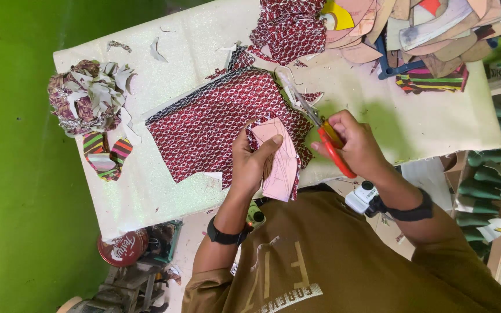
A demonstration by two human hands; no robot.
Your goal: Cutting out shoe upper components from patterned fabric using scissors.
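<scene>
Far left of the white desk (378, 122): a heap of crumpled patterned fabric offcuts with pale backing (88, 95), and just below it two small striped multicolour scraps (108, 156). Centre: a large sheet of dark red fabric with a small white repeating print (210, 124), lying flat, long axis running from lower left to upper right. Left hand (250, 159) sits at the sheet's lower right edge; its grip is closed on a pale pink card-like pattern piece (282, 168) backed with the same red fabric, thumb across the top face, fingers behind. The piece's long axis runs roughly top to bottom, slightly tilted. Right hand (358, 145) lies just beside it to the right, its grip closed through the handles of a pair of red-and-yellow-handled scissors (317, 124). The blades point up and to the left, away from the body, tips over the red sheet's upper right corner; whether the blades are parted cannot be told. The held piece thus lies directly left of the scissor hand, near the handles rather than the tips. Upper right: a pile of tan and pink cut shapes (413, 29) and more red fabric (288, 26).
</scene>
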